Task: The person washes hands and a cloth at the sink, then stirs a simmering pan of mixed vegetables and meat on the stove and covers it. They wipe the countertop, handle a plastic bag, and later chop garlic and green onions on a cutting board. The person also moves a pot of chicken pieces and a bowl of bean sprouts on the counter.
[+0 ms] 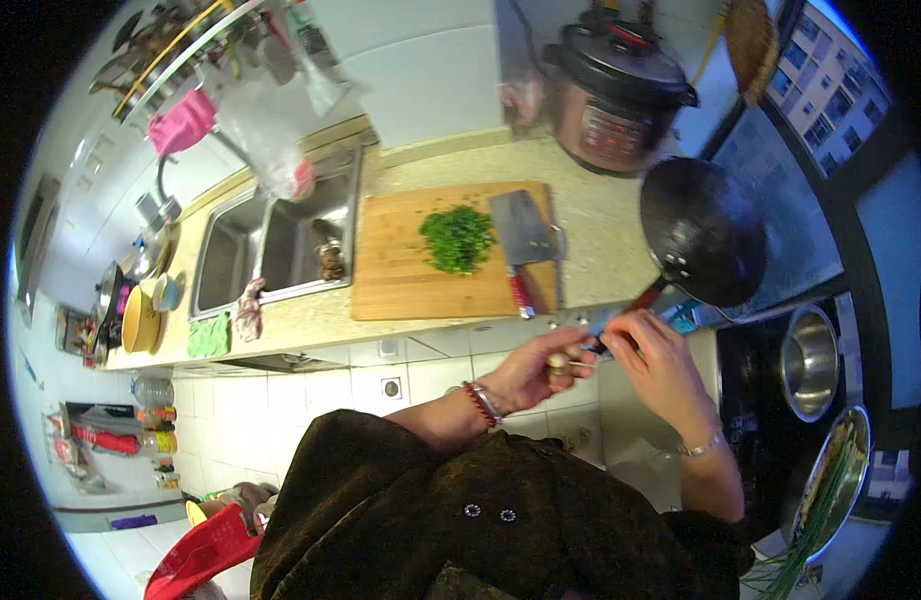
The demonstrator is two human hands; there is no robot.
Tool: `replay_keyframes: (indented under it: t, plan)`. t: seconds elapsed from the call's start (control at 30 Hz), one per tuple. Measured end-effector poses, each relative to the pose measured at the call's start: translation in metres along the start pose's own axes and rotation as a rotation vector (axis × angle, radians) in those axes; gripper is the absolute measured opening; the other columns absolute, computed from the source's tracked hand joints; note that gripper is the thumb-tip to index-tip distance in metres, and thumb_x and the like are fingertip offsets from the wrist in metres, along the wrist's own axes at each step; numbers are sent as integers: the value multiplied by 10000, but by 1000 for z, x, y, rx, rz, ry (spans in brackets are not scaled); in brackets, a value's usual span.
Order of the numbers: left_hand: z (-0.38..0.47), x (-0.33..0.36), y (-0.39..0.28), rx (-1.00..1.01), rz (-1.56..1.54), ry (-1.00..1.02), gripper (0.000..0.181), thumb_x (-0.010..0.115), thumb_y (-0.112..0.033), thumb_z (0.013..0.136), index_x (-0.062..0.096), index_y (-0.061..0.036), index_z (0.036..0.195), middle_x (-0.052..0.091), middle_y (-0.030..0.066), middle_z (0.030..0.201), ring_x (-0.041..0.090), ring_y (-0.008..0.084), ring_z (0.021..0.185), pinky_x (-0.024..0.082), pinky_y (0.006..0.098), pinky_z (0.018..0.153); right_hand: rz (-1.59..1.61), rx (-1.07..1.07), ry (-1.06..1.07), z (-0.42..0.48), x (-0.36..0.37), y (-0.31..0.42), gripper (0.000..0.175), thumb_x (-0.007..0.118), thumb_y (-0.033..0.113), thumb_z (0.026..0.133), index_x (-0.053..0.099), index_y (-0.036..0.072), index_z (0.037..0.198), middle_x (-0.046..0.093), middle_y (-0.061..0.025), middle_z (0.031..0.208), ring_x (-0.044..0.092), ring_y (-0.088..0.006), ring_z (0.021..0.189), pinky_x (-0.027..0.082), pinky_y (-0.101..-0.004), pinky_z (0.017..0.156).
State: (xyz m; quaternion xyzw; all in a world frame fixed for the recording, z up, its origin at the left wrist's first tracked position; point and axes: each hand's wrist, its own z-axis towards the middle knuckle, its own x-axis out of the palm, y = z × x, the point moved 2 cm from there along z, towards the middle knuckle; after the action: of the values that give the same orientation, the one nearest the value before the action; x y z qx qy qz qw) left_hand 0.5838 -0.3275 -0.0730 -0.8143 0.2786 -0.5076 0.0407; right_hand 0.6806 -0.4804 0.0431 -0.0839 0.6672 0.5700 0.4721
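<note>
My left hand (554, 364) is closed around small pale pieces that look like garlic cloves, in front of the counter edge. My right hand (644, 341) is close beside it, fingers bent towards the left palm; a small dark item shows between the two hands, too unclear to name. Behind them lies a wooden cutting board (397, 262) with a heap of chopped green herbs (458, 238). A cleaver (520, 229) with a red handle rests on the board's right side. The handle of a black wok (700, 232) reaches down behind my right hand.
A double steel sink (232, 251) is left of the board, with a green cloth (209, 335) at its front. An electric pressure cooker (618, 97) stands at the back right. A steel bowl (809, 364) and a dish of long green stalks (832, 480) are at the right.
</note>
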Motion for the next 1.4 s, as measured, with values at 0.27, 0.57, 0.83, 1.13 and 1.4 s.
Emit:
replay_keyframes:
  t: [0.27,0.57,0.83,1.13,1.4]
  plan:
    - [-85,-205,-132,549,405,-567,206,717,-235,921,592,-86,988,659,76,891,656,189,773,449,276,560,-151,224,131,146,181,-66,815,763,375,847,346,117,1499,409,-297,1453,430,-456,1326,416,-494,1056]
    - [-37,-238,-190,1061,1683,-903,240,664,-253,902,627,-95,1078,569,132,1074,519,339,1056,429,465,907,-151,492,-139,165,195,-81,649,700,225,849,378,117,1402,660,-274,1044,667,-408,951,528,-454,808]
    - [-59,-233,-182,997,1737,-959,587,716,-469,842,559,-134,1298,554,84,1275,504,297,1191,335,497,1028,229,494,-59,153,184,10,286,578,317,1005,604,32,1008,613,-109,649,562,-252,523,461,-419,534]
    - [-86,-245,-194,931,1747,-766,854,795,-527,741,468,-137,1426,510,101,1412,446,328,1329,335,444,1086,-53,-3,67,176,227,14,141,535,122,932,540,-14,969,628,-265,906,617,-478,849,498,-545,702]
    - [-45,-226,-189,903,1641,-1000,532,816,-359,744,627,-114,1176,584,79,1197,508,311,1137,389,423,957,-133,-8,126,192,215,0,152,513,92,930,490,-32,1016,587,-292,966,583,-496,875,487,-568,732]
